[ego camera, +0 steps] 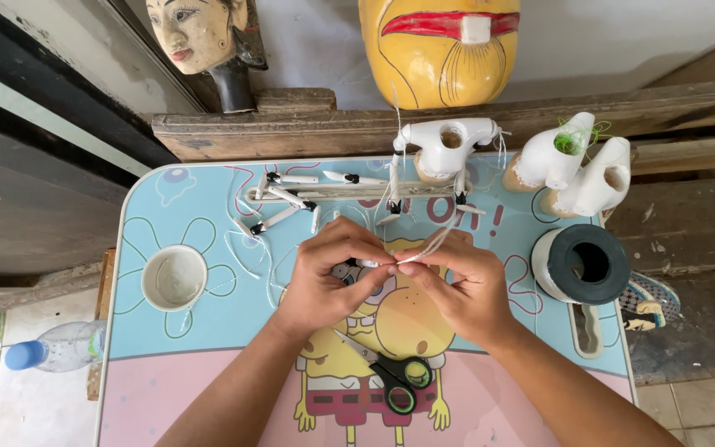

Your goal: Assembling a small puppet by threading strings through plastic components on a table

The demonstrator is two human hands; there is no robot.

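Over the middle of a small cartoon-printed table (167, 364), my left hand (328, 277) pinches a small white stick with a black tip (366, 263). My right hand (461, 285) meets it fingertip to fingertip and pinches a thin white thread (434, 242). The thread rises toward a white carved puppet torso (444, 149) at the table's far edge. Several more white sticks with black tips (291, 199) lie scattered beyond my hands. Scissors with green-lined black handles (391, 377) rest on the table below my wrists.
A white cup (174, 277) stands at the left and a black-cored spool of white thread (583, 263) at the right. Two more white carved pieces (577, 165) sit far right. Wooden masks (440, 50) lean behind a plank. A plastic bottle (55, 348) lies off the table's left.
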